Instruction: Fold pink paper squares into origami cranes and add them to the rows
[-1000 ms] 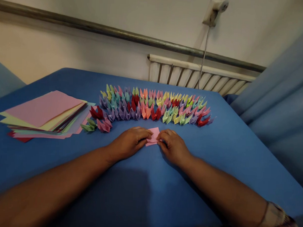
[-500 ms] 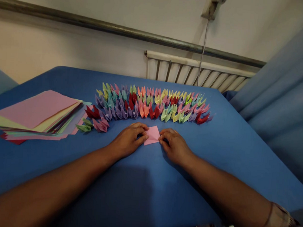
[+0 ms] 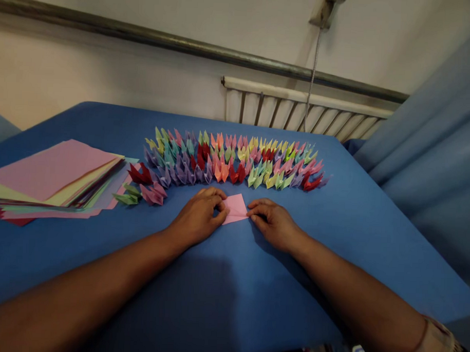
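Observation:
A small folded piece of pink origami paper lies low over the blue table, between my two hands. My left hand pinches its left edge between thumb and fingers. At the paper's right corner, my right hand has thumb and fingertips closed on the tip. A crease runs across the lower part of the paper. Just beyond the hands stand rows of folded paper cranes in many colours. A green crane and a pink crane sit apart at the near left end.
A loose stack of coloured paper sheets lies on the left of the blue table. Behind it are a wall pipe, a radiator and a hanging cord. A blue curtain hangs at the right.
The right fingers have shifted slightly outward along the paper's right corner. My left hand keeps its pinch. The whole view has shifted a little, with objects appearing slightly further left.

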The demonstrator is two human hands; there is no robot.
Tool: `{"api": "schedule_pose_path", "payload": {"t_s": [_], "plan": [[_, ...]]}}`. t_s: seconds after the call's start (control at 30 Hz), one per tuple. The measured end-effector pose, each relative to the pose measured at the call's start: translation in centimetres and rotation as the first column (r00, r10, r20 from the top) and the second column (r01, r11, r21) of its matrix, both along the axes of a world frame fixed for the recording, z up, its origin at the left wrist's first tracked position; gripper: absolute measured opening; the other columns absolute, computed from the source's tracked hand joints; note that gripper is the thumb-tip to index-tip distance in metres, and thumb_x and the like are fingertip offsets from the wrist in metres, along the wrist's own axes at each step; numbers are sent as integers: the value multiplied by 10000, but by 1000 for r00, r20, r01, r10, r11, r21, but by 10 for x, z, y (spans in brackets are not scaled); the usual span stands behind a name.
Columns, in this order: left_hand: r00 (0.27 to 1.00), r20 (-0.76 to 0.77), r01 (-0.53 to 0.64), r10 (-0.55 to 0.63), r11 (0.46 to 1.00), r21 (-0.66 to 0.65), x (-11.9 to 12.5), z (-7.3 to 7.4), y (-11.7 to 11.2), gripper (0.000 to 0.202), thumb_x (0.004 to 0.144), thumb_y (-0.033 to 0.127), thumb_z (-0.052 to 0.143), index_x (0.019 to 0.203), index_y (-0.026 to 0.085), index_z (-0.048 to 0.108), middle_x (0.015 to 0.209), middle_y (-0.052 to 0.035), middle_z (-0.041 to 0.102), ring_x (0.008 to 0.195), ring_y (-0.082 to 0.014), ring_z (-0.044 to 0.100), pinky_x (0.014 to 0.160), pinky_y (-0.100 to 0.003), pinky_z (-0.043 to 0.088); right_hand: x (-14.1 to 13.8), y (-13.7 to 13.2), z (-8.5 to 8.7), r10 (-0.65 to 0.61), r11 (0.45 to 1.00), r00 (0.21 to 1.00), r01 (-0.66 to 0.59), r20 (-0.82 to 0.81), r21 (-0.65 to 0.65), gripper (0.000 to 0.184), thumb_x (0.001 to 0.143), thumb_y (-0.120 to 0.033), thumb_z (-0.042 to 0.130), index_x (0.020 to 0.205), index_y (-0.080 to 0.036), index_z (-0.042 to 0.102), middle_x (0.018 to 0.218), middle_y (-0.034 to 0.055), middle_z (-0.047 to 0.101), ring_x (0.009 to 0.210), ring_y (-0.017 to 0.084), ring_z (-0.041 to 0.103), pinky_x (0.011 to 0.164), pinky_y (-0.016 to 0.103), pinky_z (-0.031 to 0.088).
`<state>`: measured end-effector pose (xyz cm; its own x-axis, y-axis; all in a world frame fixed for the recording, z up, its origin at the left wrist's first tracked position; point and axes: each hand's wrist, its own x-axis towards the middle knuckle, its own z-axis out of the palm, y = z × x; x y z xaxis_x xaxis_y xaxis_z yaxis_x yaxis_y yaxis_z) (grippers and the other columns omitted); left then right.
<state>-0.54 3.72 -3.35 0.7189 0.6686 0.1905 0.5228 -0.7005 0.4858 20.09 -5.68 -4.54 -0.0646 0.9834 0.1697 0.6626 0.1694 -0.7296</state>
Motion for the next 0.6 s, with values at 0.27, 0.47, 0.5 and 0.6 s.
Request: {"api": "schedule_pose_path", "payload": {"t_s": [0.27,0.47,0.5,0.6], "plan": [[1000,-4,-27,27,1000,-1,1,-1,1,191,851,312,581,710,187,618,1078,-75,628,1019,-247,571,942,-418,434,3,-7,9,84,996,991,-84,109,-10,265,891,-107,525,1032,-201,729,1196,86,662,1111,200,618,1003,397,476],[1000,1,-15,15,1000,-1,0,-2,2,199,855,319,578,710,188,613,1072,-67,627,1010,-238,576,939,-411,435,7,-11,13,192,979,961,-202,199,30,390,932,-116,448,1266,-210,627,1249,86,637,1151,195,589,1021,373,463],[1000,2,-14,14,1000,3,0,-3,2,200,856,320,578,710,188,612,1073,-66,627,1006,-237,576,936,-411,436,6,-13,14,204,976,949,-216,241,26,413,935,-120,448,1308,-213,597,1284,93,619,1177,207,572,1029,382,455],[1000,7,-4,4,1000,20,-1,-3,2,199,856,319,576,711,187,613,1075,-66,627,1000,-235,577,936,-414,435,2,-19,17,216,974,900,-224,379,-23,455,931,-133,472,1374,-214,541,1372,109,564,1236,249,528,1045,412,431]]}}
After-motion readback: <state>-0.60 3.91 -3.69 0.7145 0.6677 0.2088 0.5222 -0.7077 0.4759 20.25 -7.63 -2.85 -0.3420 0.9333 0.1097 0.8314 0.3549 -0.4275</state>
